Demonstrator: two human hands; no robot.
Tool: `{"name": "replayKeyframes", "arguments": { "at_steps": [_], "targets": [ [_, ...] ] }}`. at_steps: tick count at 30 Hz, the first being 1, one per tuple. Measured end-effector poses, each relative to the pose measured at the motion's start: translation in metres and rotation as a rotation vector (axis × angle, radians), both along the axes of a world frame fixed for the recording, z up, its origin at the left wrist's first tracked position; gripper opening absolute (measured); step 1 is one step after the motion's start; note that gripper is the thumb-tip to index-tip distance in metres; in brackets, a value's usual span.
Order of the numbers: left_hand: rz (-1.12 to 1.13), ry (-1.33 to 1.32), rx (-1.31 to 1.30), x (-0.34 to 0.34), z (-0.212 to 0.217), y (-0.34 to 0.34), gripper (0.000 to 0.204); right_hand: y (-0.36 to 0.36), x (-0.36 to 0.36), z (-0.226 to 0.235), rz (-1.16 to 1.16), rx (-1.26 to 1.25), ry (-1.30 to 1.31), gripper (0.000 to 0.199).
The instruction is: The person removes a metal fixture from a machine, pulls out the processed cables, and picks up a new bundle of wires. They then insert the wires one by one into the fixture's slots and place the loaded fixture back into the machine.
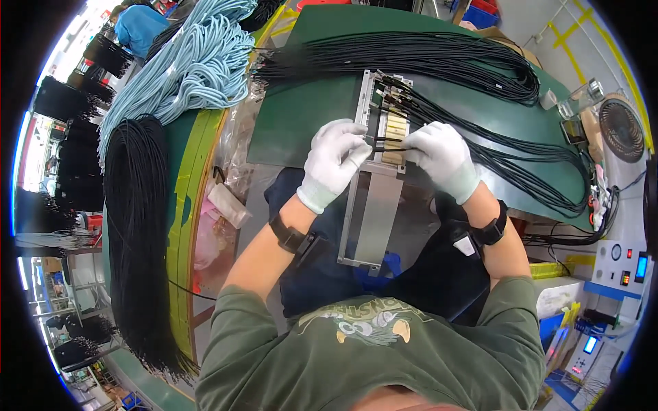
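While both grips (pixel 387 145) pinch | thin blk cable end (pixel 385 141) | prob. over metal jig (pixel 373 205)

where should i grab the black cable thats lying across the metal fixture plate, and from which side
Probably by the stiff connector end of the black cable, where it crosses the metal fixture plate. The cord runs off to the right, so pinch from above at that end, as the left hand and right hand do, one on each side of the plate's slots.

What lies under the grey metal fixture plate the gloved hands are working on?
The metal fixture plate has its far end on the green mat; its near end overhangs the person's dark trousers. The left hand and right hand cover the middle.
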State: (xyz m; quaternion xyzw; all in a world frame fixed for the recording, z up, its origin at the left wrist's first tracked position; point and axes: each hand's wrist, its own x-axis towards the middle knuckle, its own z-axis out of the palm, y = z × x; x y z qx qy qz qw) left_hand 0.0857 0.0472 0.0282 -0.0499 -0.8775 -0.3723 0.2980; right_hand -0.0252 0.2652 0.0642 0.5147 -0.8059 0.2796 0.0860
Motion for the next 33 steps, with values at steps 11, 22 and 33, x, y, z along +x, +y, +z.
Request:
{"name": "replayKeyframes", "arguments": {
  "at_steps": [11, 22, 33],
  "targets": [
    [-0.157, -0.019, 0.022, 0.01, 0.005, 0.0, 0.007, -0.014, 0.015, 0.002, 0.005, 0.084, -0.643, 0.026],
    [-0.209, -0.068, 0.067, 0.009, 0.004, 0.0, 0.01, -0.022, 0.023, -0.003, 0.069, -0.058, -0.239, 0.023],
    [-0.176, -0.178, 0.276, 0.01, 0.0, -0.013, 0.016, -0.007, 0.005, -0.008, 0.024, -0.116, -0.198, 0.011]
  ]
}}
